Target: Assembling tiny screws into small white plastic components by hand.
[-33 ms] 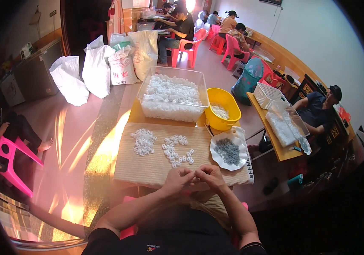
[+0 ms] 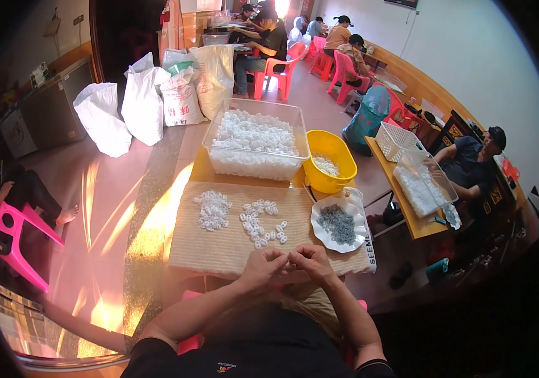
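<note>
Because the bits on this table (image 2: 198, 171) are so small, go slow and let your fingertips do the work. Your left hand (image 2: 262, 264) and right hand (image 2: 311, 260) meet at the near edge of the tan mat (image 2: 203, 247), closer to you than the wavy white dish (image 2: 359, 220) and a little to its left. In each grip, thumb and finger look pinched together, tip to tip. I cannot tell what is between them, as your fingers hide it.

Pinch softly, so a little thing does not bend or pop away. Let one hand hold firm and the other do the fine turning. Rest your wrists if they start to shake. Having your hands over the mat's edge looks risky, since a dropped bit could fall in your lap; a bit more over the mat would be safer.

The loose white two-holed plastic pieces (image 2: 258, 228) lie left of the dish, spread out so you can take one at a time. The heap of white plastic pieces (image 2: 213, 210) is farther left of the dish. Tiny grey bits (image 2: 339, 225) sit inside the dish, close to your right hand. Mind your right elbow, so you don't knock the dish.
</note>
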`<state>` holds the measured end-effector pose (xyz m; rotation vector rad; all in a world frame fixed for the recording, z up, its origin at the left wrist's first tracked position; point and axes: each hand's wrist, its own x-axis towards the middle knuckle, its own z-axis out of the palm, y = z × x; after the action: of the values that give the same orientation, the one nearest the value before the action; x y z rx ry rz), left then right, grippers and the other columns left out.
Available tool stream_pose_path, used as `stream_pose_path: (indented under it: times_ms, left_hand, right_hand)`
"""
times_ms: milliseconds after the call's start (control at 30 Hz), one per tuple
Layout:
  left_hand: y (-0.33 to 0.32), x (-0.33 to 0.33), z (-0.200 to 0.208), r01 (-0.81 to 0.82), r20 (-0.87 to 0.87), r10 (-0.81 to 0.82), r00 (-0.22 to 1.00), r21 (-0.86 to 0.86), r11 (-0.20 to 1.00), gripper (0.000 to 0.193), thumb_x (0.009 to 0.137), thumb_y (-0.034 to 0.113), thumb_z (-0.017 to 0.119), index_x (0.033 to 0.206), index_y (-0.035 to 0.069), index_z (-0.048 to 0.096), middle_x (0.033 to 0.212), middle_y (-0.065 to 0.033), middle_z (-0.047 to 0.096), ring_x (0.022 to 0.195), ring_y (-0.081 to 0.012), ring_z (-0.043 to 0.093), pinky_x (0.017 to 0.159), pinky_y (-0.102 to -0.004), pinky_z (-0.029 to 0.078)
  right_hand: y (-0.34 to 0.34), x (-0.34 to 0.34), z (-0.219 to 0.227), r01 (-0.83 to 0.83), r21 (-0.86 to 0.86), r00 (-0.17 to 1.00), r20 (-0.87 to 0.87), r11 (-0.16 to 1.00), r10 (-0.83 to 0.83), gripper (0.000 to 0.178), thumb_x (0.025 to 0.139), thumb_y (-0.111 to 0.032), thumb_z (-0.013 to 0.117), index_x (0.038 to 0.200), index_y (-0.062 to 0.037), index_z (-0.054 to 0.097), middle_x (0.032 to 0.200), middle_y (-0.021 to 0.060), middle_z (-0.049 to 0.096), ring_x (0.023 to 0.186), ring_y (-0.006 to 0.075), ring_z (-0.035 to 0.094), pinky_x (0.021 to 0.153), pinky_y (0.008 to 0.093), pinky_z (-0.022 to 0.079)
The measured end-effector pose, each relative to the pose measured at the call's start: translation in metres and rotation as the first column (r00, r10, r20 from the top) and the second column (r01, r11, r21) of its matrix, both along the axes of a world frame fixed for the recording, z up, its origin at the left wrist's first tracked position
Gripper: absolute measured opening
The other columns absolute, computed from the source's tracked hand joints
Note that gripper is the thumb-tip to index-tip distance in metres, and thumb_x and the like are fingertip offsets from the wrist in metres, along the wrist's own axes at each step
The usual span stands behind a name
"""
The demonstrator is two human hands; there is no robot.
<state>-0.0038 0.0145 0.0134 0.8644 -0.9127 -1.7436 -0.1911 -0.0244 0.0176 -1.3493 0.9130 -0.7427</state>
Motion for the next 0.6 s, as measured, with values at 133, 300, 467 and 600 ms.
stream_pose_path:
  times_ms: [133, 300, 467, 600]
  left_hand:
    - [-0.001, -0.001, -0.001, -0.043, 0.041, 0.045, 0.998, -0.041, 0.998, 0.014, 0.092, 0.013, 0.06, 0.09, 0.0, 0.063, 0.077, -0.0018, 0.063, 0.066, -0.0065, 0.057, 0.059, -0.0204, 0.048]
    - [-0.006, -0.002, -0.004, -0.053, 0.082, 0.058, 0.995, -0.062, 0.997, 0.014, 0.092, 0.013, 0.06, 0.088, 0.0, 0.063, 0.076, -0.0015, 0.062, 0.066, -0.0063, 0.056, 0.058, -0.0206, 0.047]
    - [-0.008, -0.001, -0.007, -0.065, 0.07, 0.066, 0.995, -0.021, 0.998, 0.014, 0.091, 0.013, 0.06, 0.088, -0.001, 0.063, 0.075, -0.002, 0.062, 0.066, -0.0065, 0.056, 0.058, -0.0207, 0.046]
    - [-0.005, -0.002, -0.004, -0.046, 0.043, 0.045, 0.998, 0.013, 0.999, 0.016, 0.092, 0.015, 0.06, 0.088, 0.0, 0.062, 0.074, -0.0012, 0.06, 0.066, -0.0073, 0.056, 0.06, -0.0211, 0.048]
  right_hand:
    - [0.001, 0.003, 0.004, -0.002, -0.113, 0.998, -0.058, 0.994, -0.005, 0.026, 0.091, -0.022, 0.06, 0.086, 0.0021, 0.066, 0.076, 0.0041, 0.066, 0.072, 0.0094, 0.06, 0.065, 0.0235, 0.048]
    - [-0.005, 0.001, -0.006, 0.003, -0.233, 0.995, -0.1, 0.973, -0.027, 0.022, 0.091, -0.019, 0.059, 0.087, 0.0021, 0.065, 0.075, 0.0058, 0.065, 0.071, 0.0119, 0.06, 0.065, 0.0259, 0.048]
    - [-0.007, -0.001, -0.004, -0.076, -0.414, 0.971, -0.237, 0.907, -0.027, 0.015, 0.09, -0.014, 0.057, 0.093, 0.0002, 0.063, 0.08, 0.0097, 0.062, 0.074, 0.0176, 0.059, 0.067, 0.0303, 0.047]
    - [-0.012, -0.016, -0.011, -0.011, -0.542, 0.967, -0.219, 0.84, -0.129, 0.007, 0.089, -0.004, 0.06, 0.093, 0.0014, 0.061, 0.076, 0.0016, 0.061, 0.067, 0.0088, 0.058, 0.062, 0.022, 0.048]
